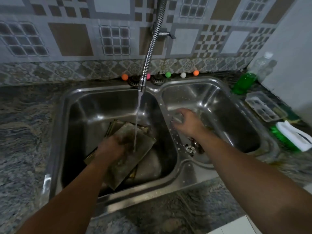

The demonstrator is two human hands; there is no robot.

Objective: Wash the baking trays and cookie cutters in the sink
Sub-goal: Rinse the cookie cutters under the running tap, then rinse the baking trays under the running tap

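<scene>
Gripping the top tray at its near-left edge, the left hand tilts it in the left basin of the sink, under the water from the tap; blur hides how its fingers lie. More trays lie half hidden beneath. Fingers curled, the right hand pinches something small and pale, too blurred to name, above the divider. Cutters lie in the right basin's near-left corner, partly behind the forearm.

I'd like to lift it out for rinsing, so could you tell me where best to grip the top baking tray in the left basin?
Probably by the top baking tray's raised right-hand rim, from the right: it lies tilted on other trays, that edge is free, and the left hand already holds its left side.
</scene>
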